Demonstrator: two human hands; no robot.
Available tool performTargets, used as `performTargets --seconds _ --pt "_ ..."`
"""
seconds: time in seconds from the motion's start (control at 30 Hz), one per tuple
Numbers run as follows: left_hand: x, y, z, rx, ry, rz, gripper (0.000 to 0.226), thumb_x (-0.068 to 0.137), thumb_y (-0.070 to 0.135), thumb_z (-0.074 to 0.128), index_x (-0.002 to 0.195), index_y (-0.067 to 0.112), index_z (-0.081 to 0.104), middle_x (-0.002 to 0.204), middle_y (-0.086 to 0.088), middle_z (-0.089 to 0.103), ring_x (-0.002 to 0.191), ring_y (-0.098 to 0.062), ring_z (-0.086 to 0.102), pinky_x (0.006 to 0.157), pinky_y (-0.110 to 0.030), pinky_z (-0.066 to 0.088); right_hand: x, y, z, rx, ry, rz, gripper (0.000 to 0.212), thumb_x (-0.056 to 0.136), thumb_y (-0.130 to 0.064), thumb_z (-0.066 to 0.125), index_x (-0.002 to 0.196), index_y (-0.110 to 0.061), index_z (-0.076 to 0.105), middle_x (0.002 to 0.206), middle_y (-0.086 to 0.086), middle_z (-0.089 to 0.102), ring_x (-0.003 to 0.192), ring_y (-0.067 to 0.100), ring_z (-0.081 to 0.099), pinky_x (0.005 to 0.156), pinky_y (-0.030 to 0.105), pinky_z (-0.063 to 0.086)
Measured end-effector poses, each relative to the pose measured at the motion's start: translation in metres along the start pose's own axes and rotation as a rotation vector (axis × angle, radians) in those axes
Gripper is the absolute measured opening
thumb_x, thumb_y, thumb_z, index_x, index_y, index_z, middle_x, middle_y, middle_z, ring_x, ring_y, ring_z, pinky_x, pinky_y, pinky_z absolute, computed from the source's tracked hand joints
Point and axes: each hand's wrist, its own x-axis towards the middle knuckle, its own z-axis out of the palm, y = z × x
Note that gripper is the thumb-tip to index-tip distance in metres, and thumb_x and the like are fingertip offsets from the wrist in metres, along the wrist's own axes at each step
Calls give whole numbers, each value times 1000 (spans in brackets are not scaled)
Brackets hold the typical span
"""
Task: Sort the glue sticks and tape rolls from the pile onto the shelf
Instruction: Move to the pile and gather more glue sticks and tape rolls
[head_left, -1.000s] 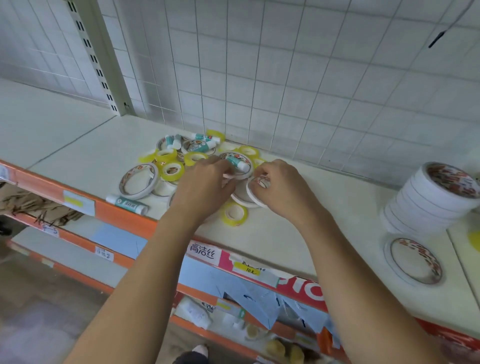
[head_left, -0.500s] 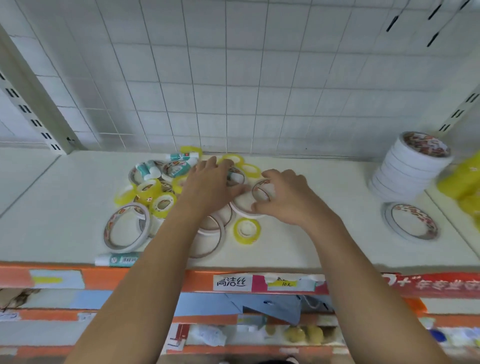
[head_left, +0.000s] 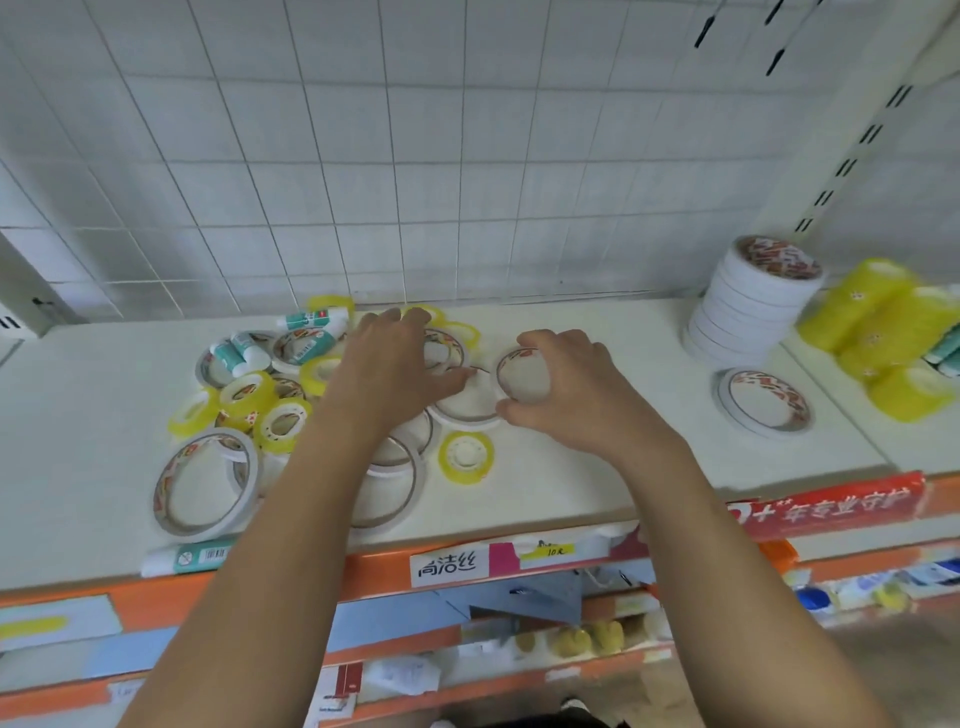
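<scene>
In the head view, the right hand (head_left: 566, 395) curls thumb and fingers round the rim of a small white tape roll (head_left: 522, 375), which is tilted up at the right edge of the pile (head_left: 270, 400) on the white shelf (head_left: 597, 467). The left hand (head_left: 395, 364) lies spread on the pile with fairly straight fingers, covering several rolls; what is under its palm is hidden. The left forearm cuts off a large white roll (head_left: 205, 483) and the front glue stick (head_left: 187, 558) at the shelf's edge. More glue sticks (head_left: 239, 353) and yellow tape rolls (head_left: 247, 392) lie jumbled further back. Well to the right stand a stack of white rolls (head_left: 753, 306), a single flat roll (head_left: 763, 408) and blurred yellow rolls (head_left: 883, 332), partly cut off by the frame. The lower shelf's contents are too blurred to tell.
</scene>
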Motion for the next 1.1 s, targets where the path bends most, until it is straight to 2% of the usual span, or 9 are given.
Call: performTargets --seconds 0.1,0.2,0.33,0.47,0.63,0.83,0.93,1.1 --pt "0 14 0 44 47 57 73 72 60 70 123 10 58 117 -11 65 114 -35 51 96 -44 42 -2 5 -4 -15 25 9 77 77 -49 72 143 -27 38 136 2 41 124 26 36 93 35 38" --pt "1 29 7 28 24 75 72 72 60 68 124 12 58 117 -10 64 116 -35 49 98 -46 41 -8 15 -9 -6 50 11 76 76 -49 73 140 -26 40 134 1 42 122 25 37 88 32 36" --pt "6 55 23 -29 7 155 67 69 64 64 112 12 62 105 -7 65 105 -31 56 97 -39 39 -18 39 -22 -12 96 39 75 74 -49 74 137 -25 42 130 1 43 119 24 38 85 30 33" --pt "10 94 39 -79 -17 214 68 67 67 59 107 13 63 97 -6 65 96 -31 56 92 -41 42 -30 74 -42 -36 132 103 79 74 -50 75 140 -22 41 134 4 42 121 25 38 86 30 31" --pt "20 148 59 -145 -41 247 68 70 63 65 115 12 60 106 -5 66 107 -30 56 96 -43 43 -41 123 -68 -52 154 168 83 74 -50 77 143 -20 40 137 5 42 125 27 39 90 31 32" --pt "24 205 81 -179 -43 250 63 72 60 70 111 12 59 106 -3 66 107 -27 56 92 -42 47 -46 176 -90 -45 169 222 93 72 -45 80 144 -10 33 139 10 41 130 29 37 103 38 37" --pt "25 223 92 -164 -46 232 64 71 61 71 109 12 57 105 -3 66 107 -26 54 90 -41 47 -45 194 -93 -32 159 228 98 71 -45 81 146 -9 29 141 10 39 131 30 36 104 39 36" --pt "24 246 109 -168 -57 229 61 69 62 68 99 11 54 97 -3 64 100 -26 54 82 -40 48 -44 214 -96 20 137 153 85 68 -44 82 135 -12 39 131 7 46 124 28 41 98 39 42"
